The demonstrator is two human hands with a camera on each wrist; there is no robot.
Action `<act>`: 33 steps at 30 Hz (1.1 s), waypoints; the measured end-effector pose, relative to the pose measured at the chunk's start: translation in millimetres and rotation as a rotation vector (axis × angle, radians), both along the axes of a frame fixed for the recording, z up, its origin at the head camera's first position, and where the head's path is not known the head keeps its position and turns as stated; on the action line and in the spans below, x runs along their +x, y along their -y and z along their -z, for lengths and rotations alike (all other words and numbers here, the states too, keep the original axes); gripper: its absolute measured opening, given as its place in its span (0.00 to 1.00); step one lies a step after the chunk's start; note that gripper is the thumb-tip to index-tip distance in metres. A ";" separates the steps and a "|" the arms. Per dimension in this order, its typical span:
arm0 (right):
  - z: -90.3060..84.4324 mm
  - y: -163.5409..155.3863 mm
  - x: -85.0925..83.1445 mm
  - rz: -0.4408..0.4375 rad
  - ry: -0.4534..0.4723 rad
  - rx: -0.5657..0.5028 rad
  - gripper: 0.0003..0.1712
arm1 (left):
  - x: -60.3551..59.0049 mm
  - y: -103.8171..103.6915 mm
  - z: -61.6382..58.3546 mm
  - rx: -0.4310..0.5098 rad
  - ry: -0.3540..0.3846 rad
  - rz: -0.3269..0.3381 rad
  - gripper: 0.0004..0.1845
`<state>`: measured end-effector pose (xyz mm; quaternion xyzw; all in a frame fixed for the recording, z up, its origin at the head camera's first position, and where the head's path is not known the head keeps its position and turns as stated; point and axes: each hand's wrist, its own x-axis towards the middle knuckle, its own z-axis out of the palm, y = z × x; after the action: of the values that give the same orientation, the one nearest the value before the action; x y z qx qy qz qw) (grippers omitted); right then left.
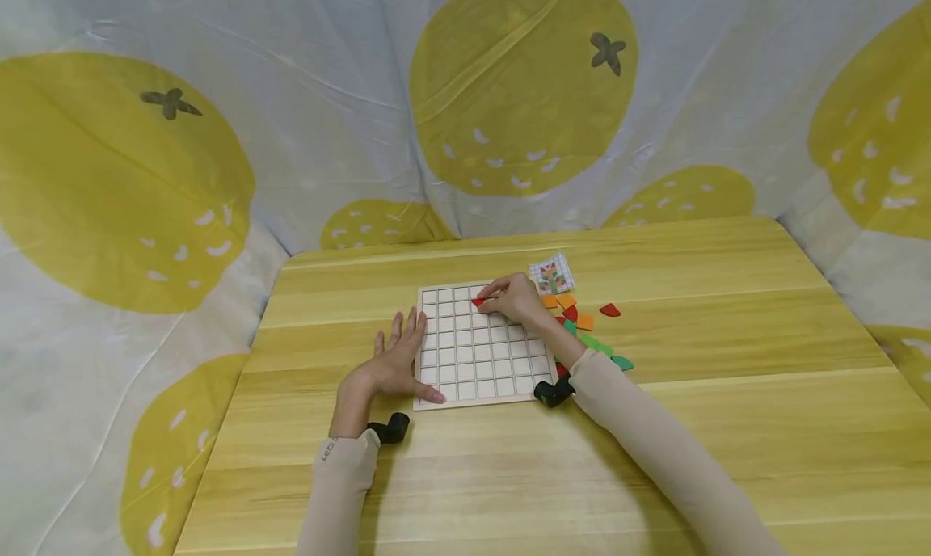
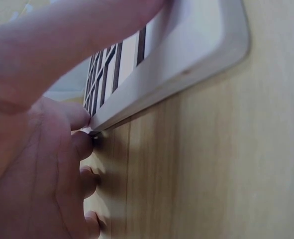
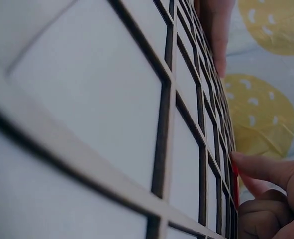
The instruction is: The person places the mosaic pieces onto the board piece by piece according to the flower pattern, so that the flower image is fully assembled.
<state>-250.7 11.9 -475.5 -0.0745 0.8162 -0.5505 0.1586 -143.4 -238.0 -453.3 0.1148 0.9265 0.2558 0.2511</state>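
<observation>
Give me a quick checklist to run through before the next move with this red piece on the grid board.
1. Red piece pinched by right hand: ok.
2. Left hand steadying the grid board at its left edge, fingers flat: ok.
3. Piece seated square in its cell: cannot tell, fingers cover it.
4. Other cells of the board free: ok, none filled.
5. Pattern card in sight beyond the right hand: ok.
6. Spare pieces within reach on the table, right of the board: ok.

R hand (image 1: 515, 297) pinches red piece (image 1: 478, 301) on grid board (image 1: 480, 378) | L hand (image 1: 396, 362) flat at board edge
</observation>
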 end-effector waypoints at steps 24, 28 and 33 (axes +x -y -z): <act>-17.8 -33.6 2.6 -0.023 0.016 -0.011 0.13 | 0.1 -1.8 -0.6 0.011 0.005 0.002 0.79; -30.1 -69.8 4.7 -0.026 -0.016 0.006 0.14 | 0.1 -2.0 -1.1 0.013 0.000 0.000 0.79; -37.3 -116.0 9.6 0.013 -0.010 0.037 0.17 | 1.0 -1.0 -1.1 0.012 -0.003 -0.005 0.79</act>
<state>-241.0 127.9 -438.3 -0.0691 0.8274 -0.5361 0.1521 -142.4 -236.9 -452.2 0.1144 0.9256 0.2618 0.2484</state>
